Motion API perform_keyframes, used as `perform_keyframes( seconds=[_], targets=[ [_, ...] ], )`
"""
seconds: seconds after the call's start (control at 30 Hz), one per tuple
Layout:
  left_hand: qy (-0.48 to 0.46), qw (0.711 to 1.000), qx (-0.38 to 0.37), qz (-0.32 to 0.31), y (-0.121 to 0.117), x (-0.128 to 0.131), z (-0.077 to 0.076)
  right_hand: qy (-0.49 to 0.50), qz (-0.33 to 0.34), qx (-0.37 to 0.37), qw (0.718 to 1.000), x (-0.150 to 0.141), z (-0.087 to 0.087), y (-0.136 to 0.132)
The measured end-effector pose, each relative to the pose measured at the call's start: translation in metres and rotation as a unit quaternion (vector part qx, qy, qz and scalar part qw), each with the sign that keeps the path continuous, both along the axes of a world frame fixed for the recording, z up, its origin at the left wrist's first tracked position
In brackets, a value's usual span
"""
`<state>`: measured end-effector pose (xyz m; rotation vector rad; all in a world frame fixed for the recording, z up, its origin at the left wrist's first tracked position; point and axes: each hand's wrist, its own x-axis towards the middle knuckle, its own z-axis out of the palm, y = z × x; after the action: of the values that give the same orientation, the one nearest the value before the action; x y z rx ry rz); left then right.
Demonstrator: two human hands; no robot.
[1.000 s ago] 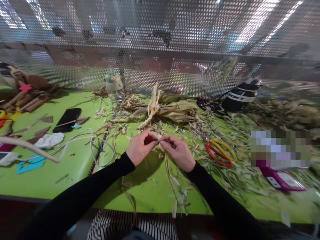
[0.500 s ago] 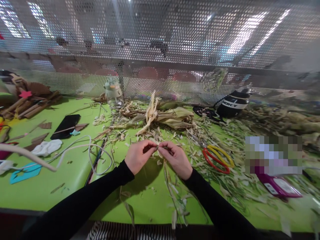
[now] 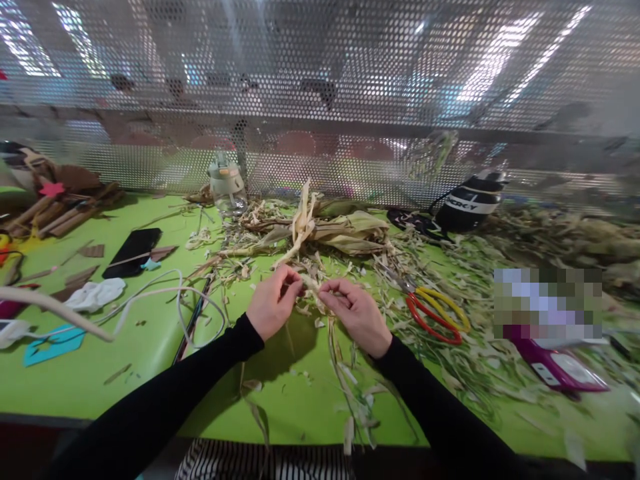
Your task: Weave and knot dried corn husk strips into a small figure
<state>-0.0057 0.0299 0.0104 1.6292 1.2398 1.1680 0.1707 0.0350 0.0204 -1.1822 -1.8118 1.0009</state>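
My left hand (image 3: 273, 301) and my right hand (image 3: 353, 313) meet over the middle of the green table (image 3: 150, 347), both in black sleeves. Each pinches one end of a short pale strip of corn husk (image 3: 311, 284) stretched between the fingertips. More thin husk strands (image 3: 345, 373) hang down from under my right hand toward the table's front edge. Just behind the hands lies a pile of dried corn husks (image 3: 330, 230).
Red-and-yellow-handled scissors (image 3: 435, 310) lie right of my hands among husk scraps. A black phone (image 3: 133, 252), white cable (image 3: 165, 293) and white cloth (image 3: 95, 295) lie left. A small bottle (image 3: 227, 183) and a black bottle (image 3: 470, 203) stand by the perforated metal screen (image 3: 320, 100).
The hands have drawn slightly apart, the left lifting a little, so the pale husk strip now shows between them. The view shifted slightly.
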Motion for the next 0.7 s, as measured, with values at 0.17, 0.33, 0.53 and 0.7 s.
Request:
perform_keyframes(
  seconds=[0.17, 0.33, 0.53, 0.7],
  targets=[
    [0.126, 0.989, 0.077, 0.03, 0.007, -0.01, 0.0, -0.054, 0.064, 0.003, 0.997, 0.002, 0.008, -0.002],
    [0.228, 0.963, 0.133, 0.049, 0.011, -0.013, -0.005, -0.065, 0.107, -0.046, 0.991, 0.004, 0.002, 0.001],
    [0.208, 0.962, 0.017, -0.179, -0.001, 0.001, 0.003, 0.252, 0.065, -0.137, 0.956, 0.003, 0.0, -0.002],
    [0.102, 0.978, -0.015, -0.18, -0.009, 0.006, 0.008, 0.33, 0.102, -0.218, 0.913, -0.001, 0.001, -0.007]
  ],
)
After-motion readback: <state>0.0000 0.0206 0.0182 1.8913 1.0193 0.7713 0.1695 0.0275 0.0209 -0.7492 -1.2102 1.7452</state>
